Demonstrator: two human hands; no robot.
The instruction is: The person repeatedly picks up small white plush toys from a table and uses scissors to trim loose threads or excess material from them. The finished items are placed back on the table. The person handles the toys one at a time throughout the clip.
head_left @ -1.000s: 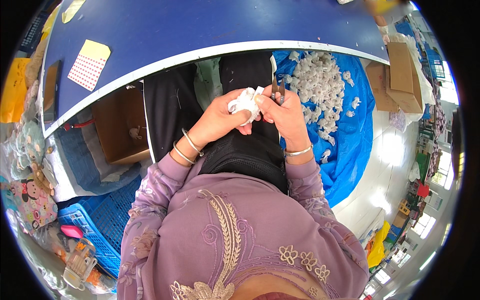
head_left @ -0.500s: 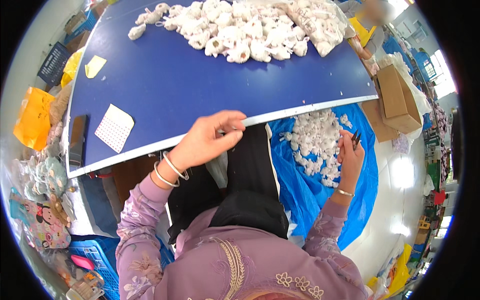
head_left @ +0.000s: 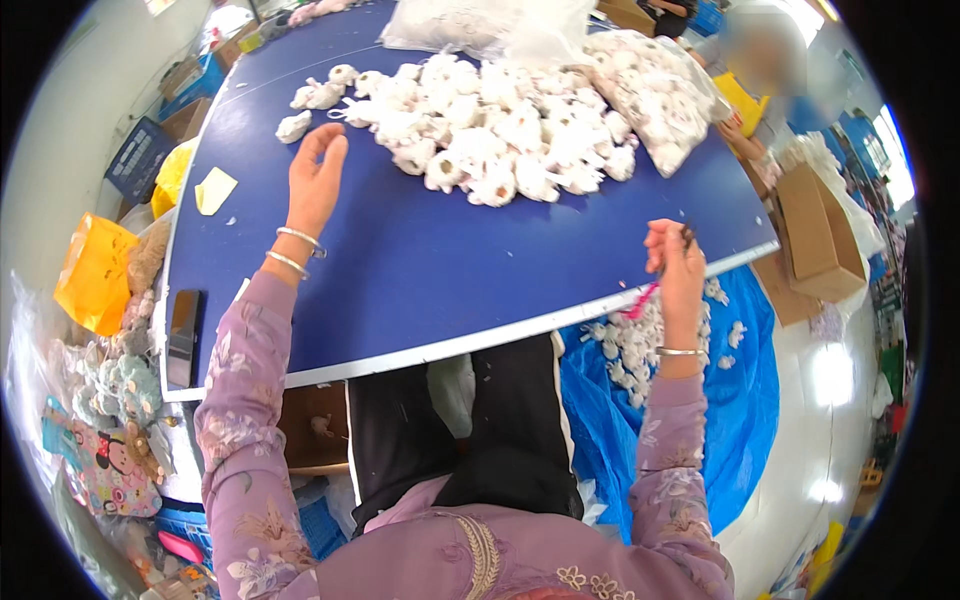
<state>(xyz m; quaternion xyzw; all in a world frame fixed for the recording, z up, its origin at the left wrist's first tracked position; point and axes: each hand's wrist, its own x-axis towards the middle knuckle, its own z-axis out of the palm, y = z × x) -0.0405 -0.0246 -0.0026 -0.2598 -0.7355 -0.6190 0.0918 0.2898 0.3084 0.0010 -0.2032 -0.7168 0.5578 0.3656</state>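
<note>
My left hand [head_left: 316, 182] is over the left part of the blue table [head_left: 420, 270], with nothing visible in its half-curled fingers. Just beyond its fingertips lies a small white plush piece [head_left: 294, 127], apart from the large pile of white plush pieces [head_left: 500, 140], some with dark round openings. Above the table's near right edge, my right hand [head_left: 680, 265] is closed around small dark-tipped snips [head_left: 687, 236], mostly hidden by the fingers. Something thin and pink [head_left: 641, 301] hangs below that hand; whether it belongs to the snips I cannot tell.
Clear bags of white pieces [head_left: 655, 100] lie along the far side. A blue sheet [head_left: 740, 400] holding many small white pieces is below the right edge. A yellow paper [head_left: 214, 190] and a dark phone-like slab [head_left: 183, 338] lie at left. An open carton [head_left: 815, 235] and another person [head_left: 750, 100] are at right.
My left hand has reached forward and left from the near edge toward the loose plush pieces. My right hand has risen from over the blue sheet to the table edge, and the pink thing now shows.
</note>
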